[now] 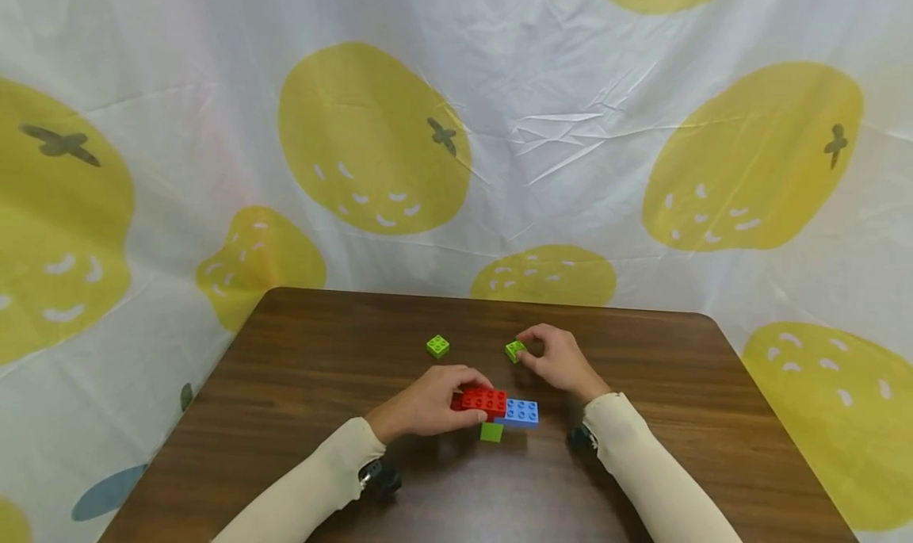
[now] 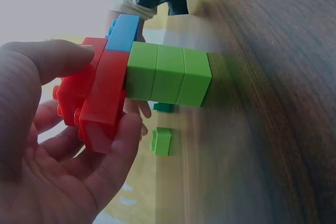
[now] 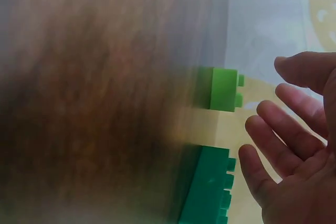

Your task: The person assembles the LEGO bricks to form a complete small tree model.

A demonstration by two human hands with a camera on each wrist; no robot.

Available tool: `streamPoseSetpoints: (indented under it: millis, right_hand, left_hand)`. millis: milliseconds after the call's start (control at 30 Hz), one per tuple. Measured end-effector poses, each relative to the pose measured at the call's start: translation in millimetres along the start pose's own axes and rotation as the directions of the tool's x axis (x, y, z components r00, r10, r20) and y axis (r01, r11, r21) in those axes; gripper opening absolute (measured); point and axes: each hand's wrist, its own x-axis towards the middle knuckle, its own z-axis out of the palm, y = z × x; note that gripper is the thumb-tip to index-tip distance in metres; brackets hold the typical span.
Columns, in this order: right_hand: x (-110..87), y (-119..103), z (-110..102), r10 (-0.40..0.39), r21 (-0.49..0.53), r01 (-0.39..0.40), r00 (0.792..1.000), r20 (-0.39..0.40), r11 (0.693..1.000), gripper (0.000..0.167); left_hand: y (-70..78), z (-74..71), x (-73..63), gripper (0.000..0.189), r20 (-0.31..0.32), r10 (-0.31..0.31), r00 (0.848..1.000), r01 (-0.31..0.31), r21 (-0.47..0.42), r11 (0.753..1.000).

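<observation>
My left hand (image 1: 431,400) grips two red bricks (image 1: 485,403), thumb on one side and fingers on the other. A blue brick (image 1: 522,412) joins on at their right. Under them hangs a column of several light green bricks (image 2: 168,73), stacked together. My right hand (image 1: 559,359) reaches over the far part of the table, beside a light green brick (image 1: 513,350). In the right wrist view its fingers are parted and stand off from a light green brick (image 3: 224,89). A longer dark green brick (image 3: 210,184) lies nearby; in the head view I cannot make it out.
Another light green brick (image 1: 438,346) sits on the brown wooden table (image 1: 321,353), left of the right hand. A white curtain (image 1: 556,170) with yellow fruit prints hangs behind and beside the table.
</observation>
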Motion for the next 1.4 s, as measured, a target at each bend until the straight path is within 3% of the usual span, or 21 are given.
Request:
streamPoseSetpoints:
  millis: [167,333,500,767,1067,1400]
  right_hand:
    - [5.8,7,4,0.003,-0.033,0.0,0.997,0.08,0.999,0.039]
    - [10.6,12,6,0.014,-0.102,0.008,0.976,0.217,0.995,0.048]
    - [11.1,8,6,0.043,-0.141,-0.005,0.962,0.269,0.99,0.043]
    - [10.5,5,4,0.041,-0.146,-0.006,0.971,0.234,0.989,0.032]
    - [3.9,-2,-1,0.023,-0.095,-0.007,0.986,0.168,0.995,0.035]
    - [-9.6,-17,-10,-0.004,0.012,0.003,0.994,0.105,1.0,0.035]
  left_hand:
    - [0.1,0.7,0.4,0.036,0.007,-0.006,1.0,0.006,0.011,1.0]
    - [0.3,0.7,1.0,0.036,0.016,-0.018,1.0,0.018,0.013,1.0]
    - [-0.3,1.2,0.7,0.036,0.025,-0.027,0.999,0.026,0.006,1.0]
    - [-1.0,0.7,1.2,0.037,0.032,-0.03,0.999,0.03,-0.001,1.0]
    - [-1.1,0.3,0.8,0.037,0.028,-0.029,0.999,0.029,-0.005,1.0]
    - [-1.6,-0.3,-1.0,0.035,-0.003,-0.04,0.999,0.04,-0.073,0.997]
